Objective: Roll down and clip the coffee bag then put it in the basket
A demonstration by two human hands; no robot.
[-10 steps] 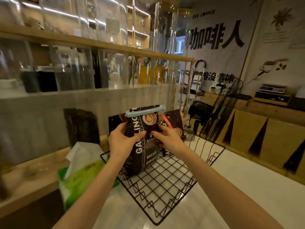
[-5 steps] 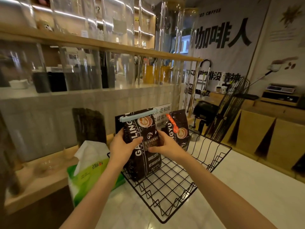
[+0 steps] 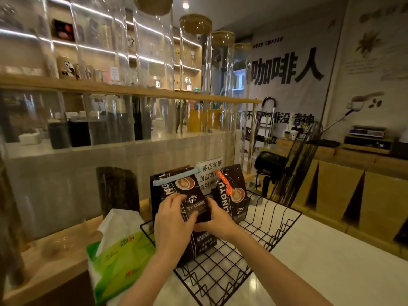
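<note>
Left hand: the left hand (image 3: 172,219) reaches forward from the lower middle of the view, forearm rising from the bottom edge, palm against the left and front of the coffee bag (image 3: 187,208); its fingers (image 3: 176,198) curl over the bag's front face, grasping it.
Right hand: the right hand (image 3: 215,219) comes in from the lower right, forearm stretched diagonally across the white counter (image 3: 320,272); it wraps the bag's right edge, thumb on the front, gripping the bag.
Coffee bag: black, upright, held between both hands at the near-left part of the black wire basket (image 3: 276,221), its lower end down inside the wire walls; whether the bottom touches the basket floor cannot be told.
Clip: a pale blue clip (image 3: 174,178) lies across the bag's rolled top, slightly tilted, well above the fingers.
Second bag: a second black bag (image 3: 234,191) with an orange clip (image 3: 224,182) stands in the basket just right of the held one, behind the right hand.
Beside the basket: a green tissue pack (image 3: 119,263) lies just left of it, against the basket's left wall.
Hidden: the bag's middle is covered by both hands, so the print is only partly legible; the right fingers behind the bag are out of sight.
Blurred: the glass jars and shelf (image 3: 132,91) behind are smeared.
</note>
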